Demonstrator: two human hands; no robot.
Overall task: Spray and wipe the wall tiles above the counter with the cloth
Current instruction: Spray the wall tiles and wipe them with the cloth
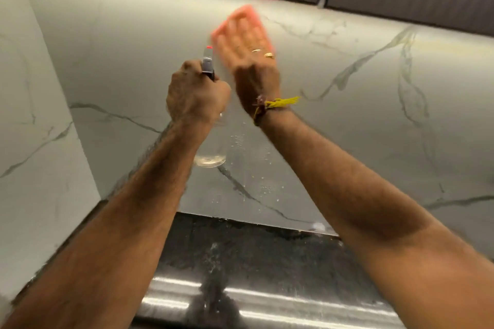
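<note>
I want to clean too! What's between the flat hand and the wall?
In the head view, a pink cloth lies between the right hand and the marble wall tiles; the hand presses it flat.

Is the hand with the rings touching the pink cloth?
Touching. In the head view the right hand lies flat, fingers straight, on the pink cloth, pressing it against the wall tiles.

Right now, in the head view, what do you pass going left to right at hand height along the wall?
Side wall → left hand gripping the spray bottle → right hand pressing the pink cloth flat on the tiles.
</note>
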